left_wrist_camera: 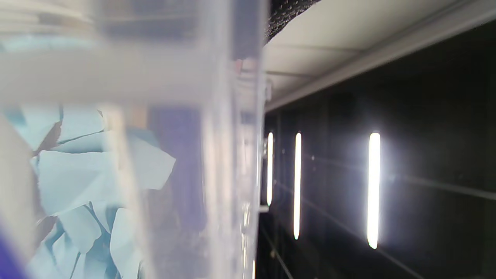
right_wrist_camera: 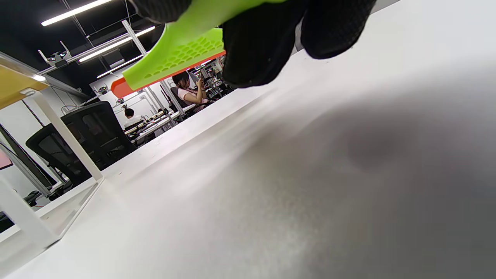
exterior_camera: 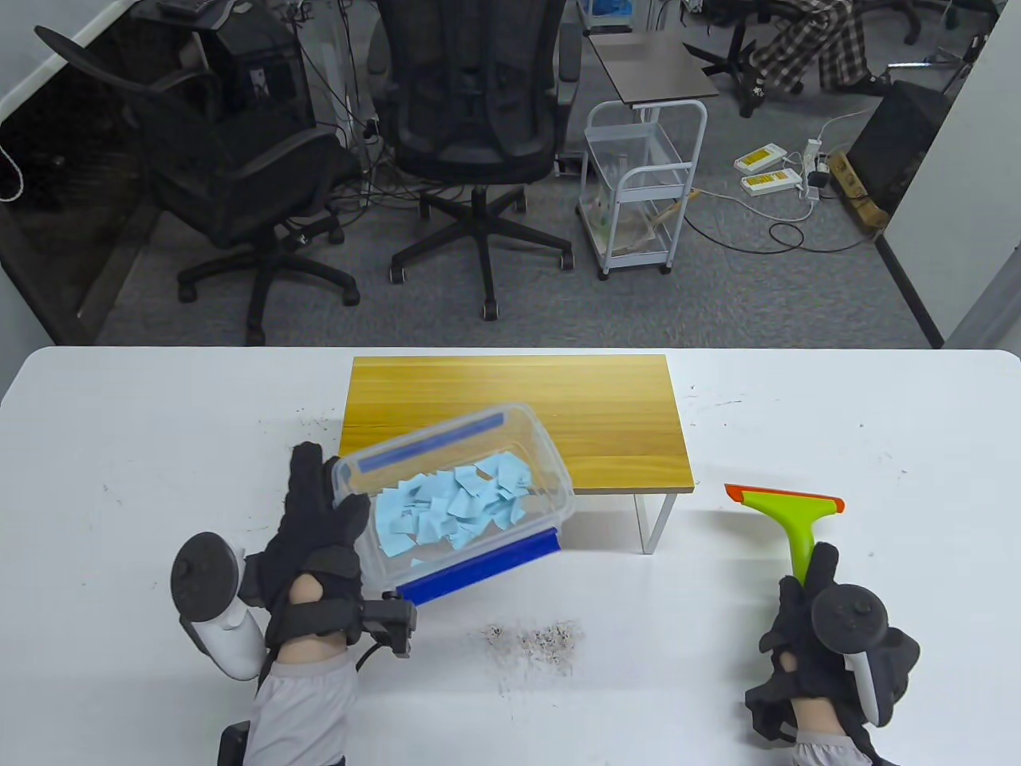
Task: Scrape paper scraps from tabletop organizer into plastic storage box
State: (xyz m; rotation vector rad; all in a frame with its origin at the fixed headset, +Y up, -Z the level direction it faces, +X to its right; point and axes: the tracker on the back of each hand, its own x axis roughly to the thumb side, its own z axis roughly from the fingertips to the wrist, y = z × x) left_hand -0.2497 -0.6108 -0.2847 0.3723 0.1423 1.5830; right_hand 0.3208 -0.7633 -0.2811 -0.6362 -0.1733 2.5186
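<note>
I am gripping the plastic storage box (exterior_camera: 463,499) in my left hand (exterior_camera: 319,527), tilted beside the organizer (exterior_camera: 518,415), paper scraps (exterior_camera: 455,511) inside. My right-hand fingers (exterior_camera: 817,574) are wrapping the scraper (exterior_camera: 790,515). Tilting further risks spilling scraps onto the tabletop (exterior_camera: 159,447).

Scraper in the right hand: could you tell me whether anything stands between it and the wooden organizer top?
Nothing visible does. The right hand holds the scraper to the right of the organizer, with only bare white table between them.
</note>
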